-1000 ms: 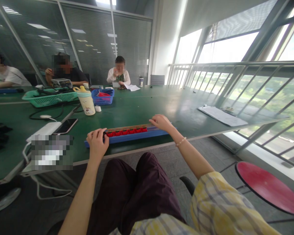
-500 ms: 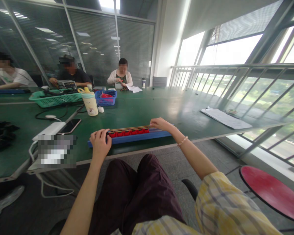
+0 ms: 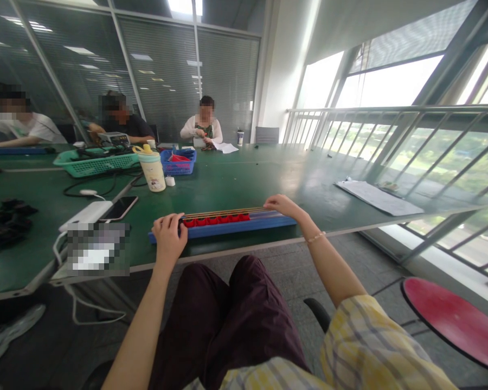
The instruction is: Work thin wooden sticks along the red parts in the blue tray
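Observation:
A long blue tray-like bar (image 3: 236, 229) lies across the near edge of the green table, with a row of red pieces (image 3: 217, 219) set along its top. Thin yellow-orange strands (image 3: 228, 212) stretch lengthwise above the red pieces, between my two hands. My left hand (image 3: 169, 234) is closed over the bar's left end, its fingers on a small black part mostly hidden beneath them. Toward the right end, my right hand (image 3: 282, 205) pinches the strands just above the bar.
To the left are a phone (image 3: 122, 208), a white power strip (image 3: 85, 215) and a cup (image 3: 152, 172). A green basket (image 3: 95, 165) and a blue basket (image 3: 179, 165) stand farther back. A clipboard (image 3: 378, 196) lies right. Several people sit across the table.
My right hand has slid to the right along the bar, and a longer stretch of strands shows. My left hand keeps its place on the left end. The view has shifted slightly.

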Available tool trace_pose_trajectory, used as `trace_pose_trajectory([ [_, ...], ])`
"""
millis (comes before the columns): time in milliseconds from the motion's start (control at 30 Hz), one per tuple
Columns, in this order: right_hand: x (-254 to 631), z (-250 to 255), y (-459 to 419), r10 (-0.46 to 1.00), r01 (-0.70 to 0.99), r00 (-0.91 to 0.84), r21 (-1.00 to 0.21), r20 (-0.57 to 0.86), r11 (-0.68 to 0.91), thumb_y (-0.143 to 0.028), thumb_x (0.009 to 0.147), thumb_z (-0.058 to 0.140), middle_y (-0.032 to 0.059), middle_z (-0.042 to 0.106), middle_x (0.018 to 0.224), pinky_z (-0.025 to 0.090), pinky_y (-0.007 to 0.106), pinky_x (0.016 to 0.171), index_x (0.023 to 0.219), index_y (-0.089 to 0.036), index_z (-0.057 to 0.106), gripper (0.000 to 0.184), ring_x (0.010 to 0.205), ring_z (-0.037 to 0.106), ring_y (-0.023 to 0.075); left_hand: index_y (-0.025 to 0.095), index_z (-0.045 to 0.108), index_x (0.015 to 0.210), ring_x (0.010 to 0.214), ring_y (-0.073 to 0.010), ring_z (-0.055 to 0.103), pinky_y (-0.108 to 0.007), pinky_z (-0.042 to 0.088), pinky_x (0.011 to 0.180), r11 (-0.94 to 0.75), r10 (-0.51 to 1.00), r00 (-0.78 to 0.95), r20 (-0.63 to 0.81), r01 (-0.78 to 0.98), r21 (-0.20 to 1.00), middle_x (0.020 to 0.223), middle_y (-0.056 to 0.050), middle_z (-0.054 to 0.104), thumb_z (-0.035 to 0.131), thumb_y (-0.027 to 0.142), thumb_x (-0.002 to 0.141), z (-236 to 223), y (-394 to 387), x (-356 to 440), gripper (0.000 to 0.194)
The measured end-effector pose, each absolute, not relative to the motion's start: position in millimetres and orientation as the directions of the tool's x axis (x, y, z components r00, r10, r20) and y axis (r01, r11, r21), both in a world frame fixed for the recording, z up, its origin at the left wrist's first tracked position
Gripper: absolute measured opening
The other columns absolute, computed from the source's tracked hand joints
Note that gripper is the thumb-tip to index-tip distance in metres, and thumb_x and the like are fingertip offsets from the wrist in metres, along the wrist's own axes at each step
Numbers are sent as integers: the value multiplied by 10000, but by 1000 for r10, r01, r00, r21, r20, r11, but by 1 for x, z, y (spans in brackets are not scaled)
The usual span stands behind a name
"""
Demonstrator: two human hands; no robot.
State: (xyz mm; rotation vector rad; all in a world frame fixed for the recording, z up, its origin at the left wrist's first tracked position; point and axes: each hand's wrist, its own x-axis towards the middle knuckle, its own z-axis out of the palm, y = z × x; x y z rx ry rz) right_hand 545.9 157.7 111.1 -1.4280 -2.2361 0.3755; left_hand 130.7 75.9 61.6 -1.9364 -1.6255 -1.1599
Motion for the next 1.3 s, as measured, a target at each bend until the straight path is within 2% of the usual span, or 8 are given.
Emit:
trace_pose_trajectory([
  [333, 547, 105, 161, 916, 826, -309, -405, 255, 391, -328, 868, 621, 32, 715, 730, 394, 245, 659, 816, -175, 755, 210, 694, 594, 152, 199, 656, 1203, 1137, -320, 446, -454, 353, 974, -271, 639, -2, 769, 935, 228, 1190, -122, 634, 474, 273, 897, 60, 77, 130, 364],
  [700, 564, 94, 161, 890, 863, -212, -351, 403, 364, -247, 866, 573, 50, 705, 747, 397, 266, 695, 788, -173, 723, 185, 705, 583, 168, 203, 646, 1218, 1143, -320, 438, -459, 354, 981, -281, 644, -5, 765, 929, 242, 1189, -123, 630, 464, 269, 905, 61, 76, 132, 369],
  [833, 564, 93, 158, 885, 829, -188, -414, 426, 376, -273, 880, 526, 42, 691, 709, 398, 267, 693, 792, -172, 718, 234, 689, 591, 170, 212, 652, 1210, 1138, -319, 439, -455, 353, 974, -274, 647, -3, 763, 933, 235, 1185, -119, 627, 468, 268, 897, 61, 77, 131, 367],
  [1133, 560, 94, 171, 829, 768, 2, -532, 559, 357, -340, 870, 499, 37, 692, 684, 398, 259, 692, 732, -189, 704, 290, 698, 596, 175, 225, 684, 1163, 1132, -310, 445, -446, 356, 972, -289, 628, 17, 778, 933, 213, 1168, -105, 629, 483, 255, 900, 59, 79, 128, 332],
  [1300, 558, 95, 192, 865, 729, 41, -607, 500, 316, -371, 838, 533, 26, 681, 642, 370, 252, 619, 674, -186, 687, 291, 610, 538, 149, 229, 694, 1136, 1123, -306, 451, -441, 368, 963, -298, 611, 20, 792, 932, 207, 1168, -100, 633, 491, 245, 906, 59, 79, 127, 307],
])
